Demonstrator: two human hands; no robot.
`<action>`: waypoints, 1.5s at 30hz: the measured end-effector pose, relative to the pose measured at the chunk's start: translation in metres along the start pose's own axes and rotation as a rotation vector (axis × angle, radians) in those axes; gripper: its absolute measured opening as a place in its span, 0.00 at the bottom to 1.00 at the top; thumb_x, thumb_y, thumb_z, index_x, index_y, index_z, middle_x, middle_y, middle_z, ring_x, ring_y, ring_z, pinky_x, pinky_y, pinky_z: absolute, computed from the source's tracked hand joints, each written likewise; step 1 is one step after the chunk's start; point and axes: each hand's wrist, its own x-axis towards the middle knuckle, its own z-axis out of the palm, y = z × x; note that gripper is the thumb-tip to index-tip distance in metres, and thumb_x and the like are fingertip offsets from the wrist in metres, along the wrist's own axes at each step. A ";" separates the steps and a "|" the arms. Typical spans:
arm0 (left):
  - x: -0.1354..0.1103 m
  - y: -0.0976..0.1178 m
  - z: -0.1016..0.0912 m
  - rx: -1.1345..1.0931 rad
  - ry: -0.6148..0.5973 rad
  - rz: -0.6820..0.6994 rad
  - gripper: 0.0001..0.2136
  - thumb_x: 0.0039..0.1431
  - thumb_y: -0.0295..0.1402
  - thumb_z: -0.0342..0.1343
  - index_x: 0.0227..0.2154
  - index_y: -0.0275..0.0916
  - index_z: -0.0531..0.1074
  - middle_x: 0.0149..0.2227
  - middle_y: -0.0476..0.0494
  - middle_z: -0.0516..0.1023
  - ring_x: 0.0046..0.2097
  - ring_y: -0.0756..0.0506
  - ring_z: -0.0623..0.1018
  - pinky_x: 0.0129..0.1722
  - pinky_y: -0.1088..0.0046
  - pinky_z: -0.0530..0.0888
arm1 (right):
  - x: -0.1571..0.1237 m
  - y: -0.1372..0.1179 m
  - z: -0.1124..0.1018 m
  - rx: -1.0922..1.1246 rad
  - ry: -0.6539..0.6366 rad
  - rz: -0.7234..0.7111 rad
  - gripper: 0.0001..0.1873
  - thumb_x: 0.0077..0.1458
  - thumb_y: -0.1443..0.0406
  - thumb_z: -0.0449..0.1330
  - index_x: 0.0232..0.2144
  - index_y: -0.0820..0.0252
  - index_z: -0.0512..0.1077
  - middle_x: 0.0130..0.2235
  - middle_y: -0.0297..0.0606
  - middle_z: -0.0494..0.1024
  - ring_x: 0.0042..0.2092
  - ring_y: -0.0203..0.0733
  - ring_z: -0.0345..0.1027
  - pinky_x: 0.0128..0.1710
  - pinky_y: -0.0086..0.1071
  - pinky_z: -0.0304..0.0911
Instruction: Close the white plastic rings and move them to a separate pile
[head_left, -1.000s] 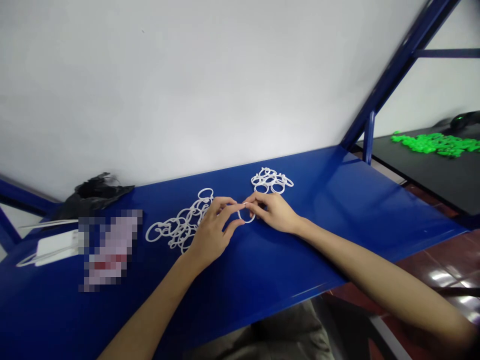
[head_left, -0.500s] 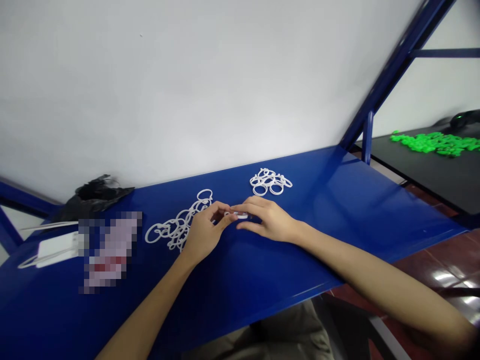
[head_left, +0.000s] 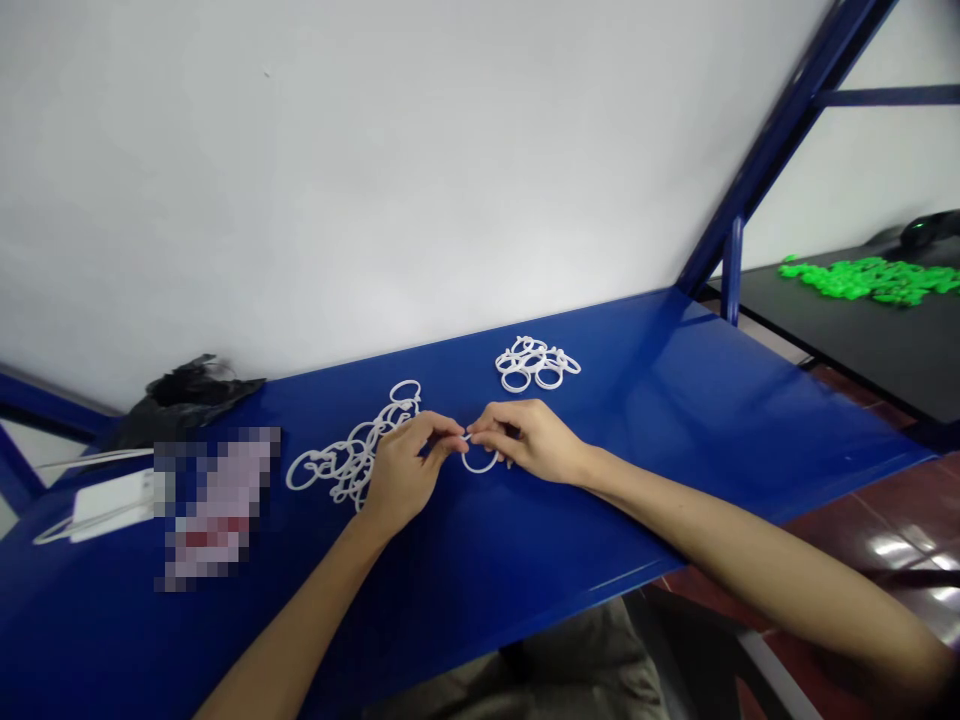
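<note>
Between my two hands is a white ring (head_left: 480,470), its lower curve hanging below my fingers. My left hand (head_left: 411,462) pinches it at the upper left with thumb and forefinger. At the top, the fingertips of my right hand (head_left: 529,440) are closed on the same ring; the part under them is hidden. Just left of my left hand, a loose pile of white rings (head_left: 330,465) with small knobs lies on the blue table, partly covered by that hand. A smaller cluster of white rings (head_left: 536,362) lies beyond my right hand.
The blue tabletop (head_left: 525,570) meets a white wall (head_left: 420,180) at the back. A black plastic bag (head_left: 187,395), a white box with a cable (head_left: 112,507) and a blurred-out pinkish item (head_left: 221,505) sit at left. Green pieces (head_left: 870,278) cover part of a black table at right.
The ring has turned from nearly edge-on to showing its open loop below my fingers. My right hand's fingers have curled in to a pinch. The view has shifted slightly.
</note>
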 end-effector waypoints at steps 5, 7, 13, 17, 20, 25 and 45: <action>-0.004 0.001 0.003 0.077 0.082 0.211 0.08 0.66 0.33 0.52 0.30 0.41 0.73 0.25 0.51 0.78 0.31 0.49 0.77 0.35 0.73 0.73 | -0.001 -0.007 -0.002 0.037 -0.028 0.056 0.08 0.63 0.62 0.58 0.37 0.61 0.73 0.23 0.28 0.72 0.22 0.31 0.68 0.25 0.25 0.65; -0.004 0.001 0.004 0.090 0.112 0.289 0.06 0.66 0.30 0.52 0.32 0.41 0.72 0.26 0.51 0.78 0.31 0.50 0.76 0.35 0.74 0.73 | -0.001 -0.008 0.000 0.068 -0.030 0.078 0.08 0.63 0.61 0.58 0.36 0.61 0.72 0.22 0.27 0.71 0.21 0.31 0.67 0.25 0.25 0.64; -0.003 0.001 0.006 0.136 0.161 0.322 0.06 0.66 0.30 0.52 0.32 0.41 0.72 0.28 0.50 0.77 0.31 0.50 0.75 0.33 0.73 0.72 | -0.001 -0.012 0.006 0.121 0.007 0.140 0.11 0.63 0.58 0.59 0.33 0.60 0.71 0.21 0.26 0.69 0.21 0.30 0.65 0.24 0.24 0.61; -0.005 0.001 0.006 0.082 0.143 0.332 0.08 0.67 0.31 0.51 0.31 0.41 0.70 0.27 0.50 0.76 0.31 0.49 0.74 0.33 0.72 0.71 | -0.003 -0.018 0.006 0.116 -0.021 0.097 0.07 0.63 0.62 0.59 0.33 0.60 0.72 0.21 0.26 0.70 0.22 0.30 0.65 0.24 0.23 0.61; -0.002 -0.002 0.003 0.106 0.097 0.342 0.10 0.68 0.34 0.50 0.30 0.42 0.69 0.27 0.50 0.76 0.31 0.48 0.73 0.35 0.71 0.70 | -0.002 -0.017 0.005 0.030 -0.032 -0.002 0.06 0.63 0.65 0.58 0.35 0.60 0.74 0.25 0.29 0.74 0.26 0.32 0.69 0.28 0.25 0.64; 0.007 -0.019 -0.007 0.496 -0.061 0.165 0.20 0.70 0.45 0.40 0.48 0.40 0.73 0.46 0.38 0.79 0.49 0.37 0.73 0.47 0.57 0.69 | 0.010 0.006 -0.013 -0.280 0.107 -0.180 0.09 0.65 0.66 0.55 0.41 0.59 0.76 0.39 0.39 0.78 0.41 0.38 0.72 0.44 0.32 0.67; 0.006 -0.023 -0.002 0.452 -0.264 0.106 0.05 0.62 0.29 0.54 0.39 0.42 0.72 0.39 0.45 0.79 0.46 0.41 0.73 0.49 0.60 0.69 | 0.017 0.095 -0.106 -0.508 0.669 0.609 0.10 0.57 0.63 0.58 0.37 0.60 0.79 0.37 0.40 0.82 0.40 0.42 0.75 0.43 0.33 0.65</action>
